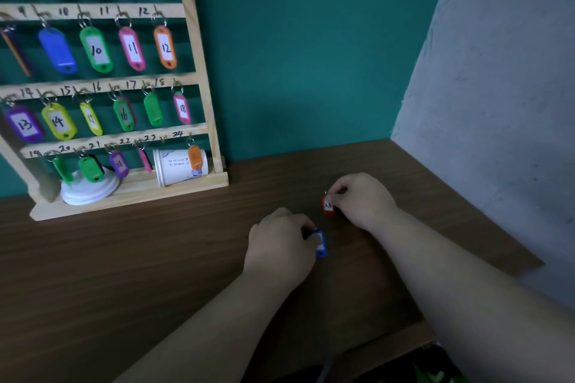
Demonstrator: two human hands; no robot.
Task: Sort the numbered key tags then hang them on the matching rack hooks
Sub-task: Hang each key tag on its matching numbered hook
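Most of the job looked done to me; the pale wooden key rack [199, 50], which stood at the back left of the dark brown wood-grain desk [124, 258] against the teal wall, was nearly full, with coloured plastic tags hanging under the handwritten numbers from the upper rows down to the bottom one; I could read 10, 11, 12, 13, 14, 16 and 18 on their labels, while several others were turned or too blurred to check; the one bare hook [162, 138] I could find sat in the bottom row beside the written 23, between a pink tag and the orange tag under 24; so I judged two tags remained, both in my grip near the middle of the desk, towards its right side; my right hand [362, 200] pinched the small red plastic tag marked 23 [327, 206] by its top between thumb and forefinger, held upright just above the surface; my left hand [280, 246] had its fingers curled and pressed onto the blue plastic tag [320, 244], whose number I could not read; where that one belonged I could not tell; as for containers, a white paper cup with blue print [174, 166] lay on its side on the rack's base, its inside hidden from me, and a stack of white plastic lids [88, 191] rested just left of it, with nothing visibly in them.
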